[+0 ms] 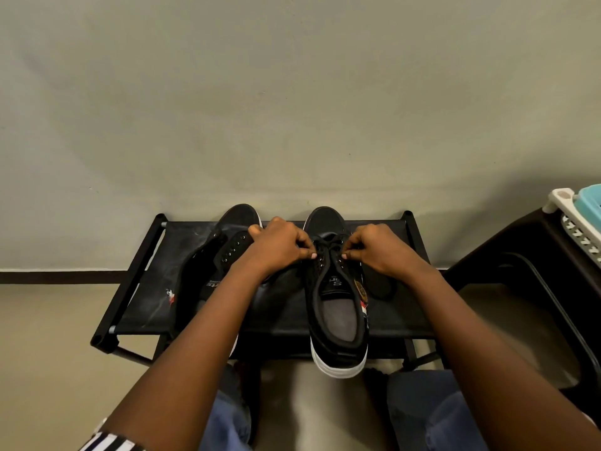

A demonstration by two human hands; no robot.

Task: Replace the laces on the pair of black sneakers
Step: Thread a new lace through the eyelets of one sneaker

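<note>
Setting: a person sits facing a plain wall, both bare forearms stretched forward over a low black fabric-topped rack (156, 288) that stands against the wall.
Right-side sneaker (336, 301): black with a white sole and grey insole, resting on the rack top, toe toward the wall, heel overhanging the near edge. A black lace (328, 247) crosses its upper eyelets; the lower eyelets nearer the heel show bare metal rings.
Left-side sneaker (235, 242): black, lying on the rack to the left of the first, partly hidden under the left forearm. Its eyelet row shows no lace; tongue flopped open with white lettering visible.
Left hand (279, 247): fingers curled, thumb and forefinger pinching the lace at the left eyelet row of the right-side sneaker.
Right hand (374, 249): fingers curled the same way, fingertips pinching the lace at the right eyelet row. The two hands sit close, just apart, either side of the tongue.
Loose item: a dark insole-shaped piece (380, 284) lies on the rack just right of the laced sneaker.
Surroundings: a dark plastic chair (520, 288) at right carries a white and teal basket (579, 216). Blue-jeaned knees (432, 415) show below the rack; a striped sleeve (107, 442) at bottom left.
</note>
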